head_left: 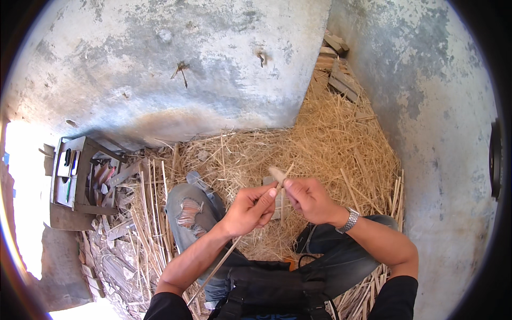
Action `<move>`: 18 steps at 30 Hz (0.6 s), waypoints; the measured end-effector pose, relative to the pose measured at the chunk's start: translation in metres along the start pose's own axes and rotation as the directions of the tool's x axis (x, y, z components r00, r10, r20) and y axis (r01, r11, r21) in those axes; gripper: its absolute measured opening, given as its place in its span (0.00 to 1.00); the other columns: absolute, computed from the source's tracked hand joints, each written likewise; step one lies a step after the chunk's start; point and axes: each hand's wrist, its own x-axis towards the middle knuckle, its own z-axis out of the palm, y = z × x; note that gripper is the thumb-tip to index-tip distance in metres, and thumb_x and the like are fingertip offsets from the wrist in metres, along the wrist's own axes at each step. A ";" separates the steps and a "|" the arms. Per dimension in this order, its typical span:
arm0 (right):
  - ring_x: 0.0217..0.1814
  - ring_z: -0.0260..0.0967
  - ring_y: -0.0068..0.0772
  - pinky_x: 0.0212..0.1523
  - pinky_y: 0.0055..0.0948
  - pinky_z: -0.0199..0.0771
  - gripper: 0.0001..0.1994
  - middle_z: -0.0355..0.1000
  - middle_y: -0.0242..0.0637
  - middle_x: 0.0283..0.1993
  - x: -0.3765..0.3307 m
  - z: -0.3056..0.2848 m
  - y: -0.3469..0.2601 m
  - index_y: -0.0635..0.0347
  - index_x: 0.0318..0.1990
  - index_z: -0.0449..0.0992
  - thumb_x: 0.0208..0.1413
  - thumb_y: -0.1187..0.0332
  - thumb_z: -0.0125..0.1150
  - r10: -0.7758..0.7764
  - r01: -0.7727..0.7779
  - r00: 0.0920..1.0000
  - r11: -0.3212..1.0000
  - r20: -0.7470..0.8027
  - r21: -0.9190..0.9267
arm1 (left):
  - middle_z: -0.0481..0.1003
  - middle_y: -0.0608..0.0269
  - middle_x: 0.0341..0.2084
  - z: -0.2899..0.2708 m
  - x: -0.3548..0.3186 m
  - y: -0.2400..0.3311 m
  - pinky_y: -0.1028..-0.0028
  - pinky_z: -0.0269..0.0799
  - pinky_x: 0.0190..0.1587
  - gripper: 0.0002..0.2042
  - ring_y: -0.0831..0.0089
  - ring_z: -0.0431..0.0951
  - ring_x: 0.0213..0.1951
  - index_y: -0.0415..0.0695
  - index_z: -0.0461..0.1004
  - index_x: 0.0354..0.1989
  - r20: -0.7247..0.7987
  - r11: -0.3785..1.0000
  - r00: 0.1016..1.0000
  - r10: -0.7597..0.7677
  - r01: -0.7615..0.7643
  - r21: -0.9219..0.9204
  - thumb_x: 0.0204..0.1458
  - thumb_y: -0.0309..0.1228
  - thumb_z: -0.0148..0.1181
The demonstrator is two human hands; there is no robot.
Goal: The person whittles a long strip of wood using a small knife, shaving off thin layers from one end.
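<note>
My left hand [249, 209] is closed around a long thin wooden stick [216, 268]. The stick slants from beside my left leg up through my fingers, and its tip shows just past both hands. Close against it, my right hand [311, 199] grips a pale wooden piece [276, 173] with a blunt end that sticks out at the upper left of the fist. The rest of that piece is hidden by my fingers, so whether it is a tool's handle cannot be told. Both hands meet in front of my lap, above the straw-like shavings [325, 144].
Several long sticks [156, 208] lie left of my ripped-jeans knee [186, 213]. Beyond them stands a small wooden stand [80, 160] with pens. Wood blocks [341, 80] sit in the far corner. Worn plaster walls [213, 64] close in ahead and at right.
</note>
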 end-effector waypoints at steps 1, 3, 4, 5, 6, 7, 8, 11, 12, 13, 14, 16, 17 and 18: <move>0.17 0.51 0.17 0.20 0.25 0.52 0.24 0.58 0.24 0.16 -0.001 0.000 -0.005 0.58 0.25 0.70 0.73 0.54 0.44 0.074 -0.085 0.992 0.989 0.100 0.118 | 0.61 0.72 0.17 -0.002 0.000 -0.002 0.79 0.57 0.18 0.21 0.84 0.59 0.15 0.35 0.65 0.67 -0.001 1.000 1.000 0.011 -0.011 0.018 0.71 0.35 0.45; 0.18 0.47 0.14 0.20 0.22 0.49 0.25 0.56 0.21 0.17 -0.002 -0.001 -0.011 0.55 0.23 0.67 0.73 0.53 0.44 0.130 -0.182 0.969 0.951 0.210 0.250 | 0.61 0.73 0.17 -0.005 0.001 -0.001 0.80 0.57 0.18 0.21 0.85 0.59 0.16 0.36 0.64 0.67 0.007 0.999 0.999 0.037 -0.037 0.036 0.71 0.35 0.46; 0.18 0.46 0.14 0.20 0.22 0.48 0.25 0.55 0.21 0.17 -0.001 -0.002 -0.014 0.54 0.22 0.66 0.73 0.53 0.44 0.126 -0.183 0.969 0.944 0.213 0.275 | 0.62 0.73 0.17 -0.004 0.001 0.001 0.80 0.57 0.19 0.21 0.85 0.59 0.17 0.36 0.64 0.67 0.003 0.998 0.999 0.052 -0.052 0.024 0.71 0.34 0.46; 0.18 0.45 0.14 0.20 0.22 0.46 0.25 0.55 0.21 0.17 -0.001 -0.004 -0.017 0.53 0.21 0.65 0.73 0.53 0.44 0.122 -0.184 0.969 0.936 0.214 0.299 | 0.62 0.74 0.17 -0.002 0.001 0.002 0.81 0.57 0.20 0.21 0.85 0.59 0.17 0.36 0.64 0.68 -0.002 0.998 0.998 0.066 -0.066 0.010 0.70 0.34 0.47; 0.18 0.46 0.13 0.20 0.21 0.47 0.23 0.56 0.21 0.17 -0.001 -0.007 -0.021 0.54 0.22 0.66 0.72 0.54 0.46 0.089 -0.125 0.987 0.949 0.135 0.288 | 0.62 0.75 0.17 0.003 0.001 0.005 0.81 0.57 0.20 0.22 0.85 0.59 0.18 0.36 0.64 0.68 -0.023 0.996 0.996 0.084 -0.085 -0.013 0.70 0.34 0.48; 0.18 0.47 0.12 0.20 0.21 0.47 0.22 0.57 0.21 0.17 -0.002 -0.011 -0.025 0.56 0.23 0.68 0.71 0.56 0.48 0.053 -0.066 0.997 0.960 0.055 0.272 | 0.62 0.75 0.18 0.006 0.001 0.006 0.82 0.57 0.21 0.22 0.86 0.59 0.18 0.36 0.63 0.68 -0.045 0.994 0.994 0.102 -0.104 -0.036 0.70 0.34 0.49; 0.19 0.48 0.12 0.20 0.21 0.47 0.21 0.58 0.21 0.18 -0.004 -0.013 -0.028 0.57 0.24 0.69 0.70 0.57 0.51 0.016 -0.009 1.000 0.968 -0.024 0.251 | 0.63 0.75 0.19 0.005 0.001 0.006 0.82 0.58 0.21 0.22 0.86 0.60 0.19 0.36 0.63 0.68 -0.049 0.993 0.992 0.114 -0.114 -0.014 0.69 0.33 0.50; 0.20 0.51 0.10 0.20 0.20 0.47 0.14 0.61 0.21 0.18 -0.001 -0.002 -0.033 0.59 0.28 0.75 0.65 0.63 0.60 -0.190 0.170 0.929 0.981 -0.317 -0.090 | 0.67 0.71 0.23 0.005 0.004 0.001 0.82 0.62 0.24 0.24 0.87 0.64 0.23 0.36 0.63 0.68 -0.090 0.990 0.988 0.124 -0.117 0.076 0.66 0.31 0.56; 0.20 0.52 0.09 0.20 0.20 0.48 0.12 0.61 0.20 0.18 -0.002 -0.003 -0.034 0.60 0.29 0.76 0.63 0.65 0.62 -0.169 0.137 0.936 0.983 -0.309 -0.123 | 0.70 0.69 0.25 0.006 0.004 0.000 0.82 0.65 0.26 0.25 0.87 0.66 0.25 0.35 0.63 0.68 -0.119 0.987 0.986 0.113 -0.098 0.124 0.65 0.30 0.58; 0.20 0.53 0.09 0.20 0.20 0.48 0.10 0.62 0.20 0.18 -0.004 -0.006 -0.035 0.61 0.31 0.77 0.62 0.66 0.65 -0.147 0.103 0.942 0.982 -0.301 -0.156 | 0.73 0.67 0.28 0.007 0.004 -0.001 0.82 0.68 0.28 0.26 0.87 0.69 0.27 0.35 0.63 0.68 -0.149 0.982 0.983 0.104 -0.078 0.171 0.64 0.29 0.59; 0.20 0.54 0.08 0.19 0.20 0.49 0.08 0.63 0.19 0.18 -0.005 -0.007 -0.035 0.61 0.32 0.78 0.60 0.67 0.67 -0.125 0.071 0.948 0.980 -0.293 -0.188 | 0.75 0.64 0.31 0.008 0.005 -0.001 0.81 0.70 0.32 0.26 0.86 0.71 0.30 0.34 0.63 0.68 -0.154 0.973 0.979 0.129 -0.096 0.208 0.63 0.29 0.60; 0.19 0.57 0.10 0.20 0.20 0.54 0.07 0.66 0.22 0.18 -0.004 -0.004 -0.033 0.62 0.31 0.78 0.58 0.69 0.68 -0.168 0.101 0.925 0.973 -0.341 -0.205 | 0.79 0.60 0.38 0.011 0.007 -0.001 0.81 0.74 0.39 0.27 0.85 0.74 0.36 0.33 0.63 0.67 -0.155 0.951 0.972 0.178 -0.130 0.280 0.62 0.29 0.62; 0.19 0.59 0.11 0.21 0.20 0.57 0.07 0.68 0.24 0.18 -0.004 -0.004 -0.031 0.62 0.31 0.78 0.57 0.70 0.68 -0.190 0.116 0.912 0.970 -0.364 -0.214 | 0.79 0.58 0.40 0.013 0.007 0.000 0.80 0.74 0.42 0.27 0.84 0.75 0.38 0.33 0.63 0.67 -0.159 0.942 0.970 0.183 -0.126 0.312 0.62 0.29 0.62; 0.18 0.59 0.11 0.20 0.20 0.56 0.07 0.67 0.25 0.18 -0.004 -0.005 -0.030 0.62 0.30 0.78 0.56 0.70 0.69 -0.246 0.137 0.905 0.941 -0.346 -0.309 | 0.79 0.57 0.42 0.015 0.007 0.002 0.80 0.74 0.44 0.27 0.82 0.76 0.40 0.32 0.63 0.67 -0.165 0.931 0.968 0.190 -0.124 0.344 0.62 0.29 0.62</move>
